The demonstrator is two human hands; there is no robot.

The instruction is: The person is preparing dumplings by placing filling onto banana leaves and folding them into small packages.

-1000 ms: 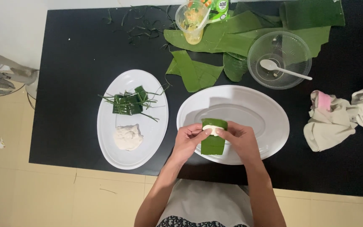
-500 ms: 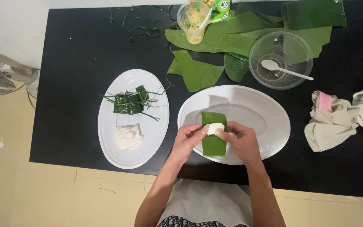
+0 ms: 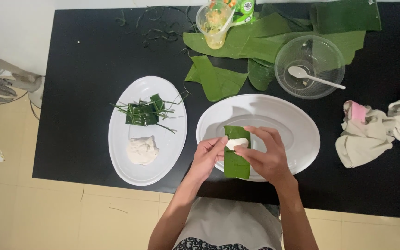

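Pale yellow floor tiles run along the bottom and left of the frame, and above them a black rectangular desk (image 3: 84,83) fills most of the view. Near the lower middle of the frame a large white oval plate (image 3: 297,125) lies on the desk. Over its lower left part both hands meet. The left hand (image 3: 208,156) and the right hand (image 3: 267,155) hold a narrow strip of green banana leaf (image 3: 235,164) between them, and a small white lump of dough (image 3: 236,143) sits on the strip's upper half. The left fingers pinch the strip's left edge beside the lump; the right fingers curl over the lump and the leaf from the right, clasping them.

Left of that plate lies a second white oval plate (image 3: 121,153), carrying a folded green leaf parcel tied with thin strands (image 3: 143,113) and, below it, a mound of white dough (image 3: 141,150).

Toward the upper middle, loose green banana leaves (image 3: 218,81) spread over the desk, with a clear plastic cup of yellowish filling (image 3: 215,25) at the top edge. At the upper right a clear plastic bowl (image 3: 320,51) holds a white plastic spoon (image 3: 313,78). At the right edge lies a crumpled beige cloth (image 3: 366,139).
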